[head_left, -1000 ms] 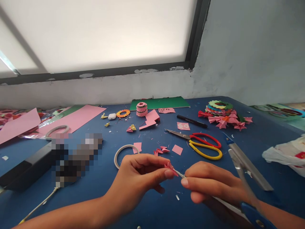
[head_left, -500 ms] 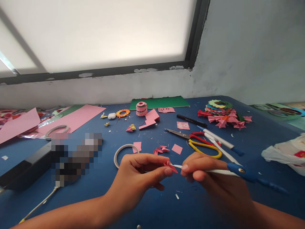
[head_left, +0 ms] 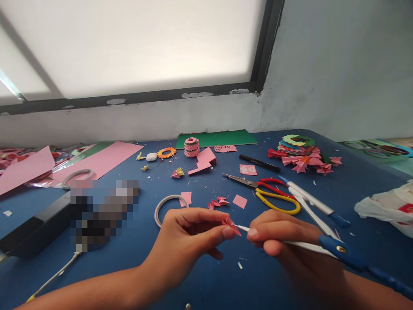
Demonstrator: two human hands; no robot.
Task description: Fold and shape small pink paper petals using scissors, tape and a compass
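Between the thumb and fingers of my left hand (head_left: 190, 241) is a small pink folded paper piece (head_left: 231, 226), its pointed end facing right. My right hand (head_left: 290, 241) is closed around one white leg of a drawing compass (head_left: 342, 249) with a blue hinge. The thin tip of that leg meets the folded paper; whether it is inside a fold I cannot tell. The other compass leg, with a white and blue pen (head_left: 309, 200) clamped on it, sticks out beyond my right hand. Several small pink folded pieces (head_left: 219, 202) and a pink paper square (head_left: 240, 201) lie just past my hands.
Scissors (head_left: 264, 189) with red and yellow handles, a black marker (head_left: 260, 163) and a tape roll (head_left: 161, 211) lie on the blue table (head_left: 122, 267). Pink paper rings (head_left: 192, 147) are stacked near the wall. Paper flowers (head_left: 303, 161) and a plastic bag (head_left: 387, 206) are at right.
My right hand has moved slightly right, and the compass's hinge and clamped pen have shifted right and down. My left hand stays put with the folded paper.
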